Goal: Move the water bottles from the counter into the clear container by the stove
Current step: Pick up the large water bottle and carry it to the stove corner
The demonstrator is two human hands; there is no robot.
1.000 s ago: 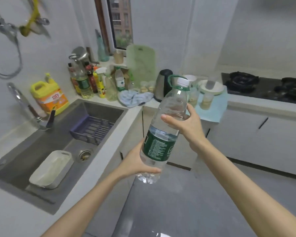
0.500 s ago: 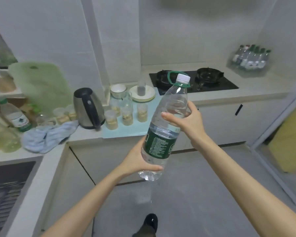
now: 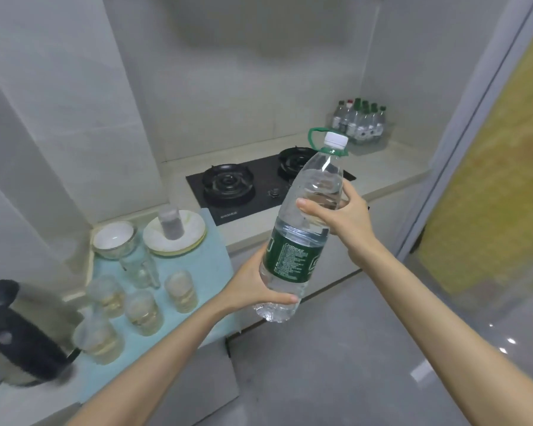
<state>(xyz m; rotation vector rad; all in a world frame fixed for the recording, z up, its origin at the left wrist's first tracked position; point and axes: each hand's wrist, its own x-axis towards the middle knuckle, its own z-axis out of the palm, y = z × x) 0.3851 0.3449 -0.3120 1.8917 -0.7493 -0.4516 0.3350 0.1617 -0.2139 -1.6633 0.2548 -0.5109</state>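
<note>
Water bottle (image 3: 293,259), large and clear with a white cap and a green carry loop at its neck, hangs in the air in front of the stove (image 3: 228,186), tilted so that the cap leans toward the stove's right burner. We hold it with both hands: our left hand (image 3: 253,287) wraps the lower body beneath the green label, and our right hand (image 3: 342,216) grips the shoulder above it.

To the right of the stove and further back, in the corner of the counter (image 3: 391,167), stands the clear container (image 3: 379,138), crowded with smaller bottles (image 3: 359,121) standing upright. We judge this to be the carrying step: lifted, not yet delivered. Next we must bring the bottle past the stove and lower it upright into whatever gap remains. It looks bigger than the others, so the fit may be tight.

White print covers the label. Its top word seems to begin with C, but we cannot read it surely. A small white mark on the stove's front edge is illegible.

Left of the stove, glasses (image 3: 142,312) sit on a pale blue mat (image 3: 216,259).
</note>
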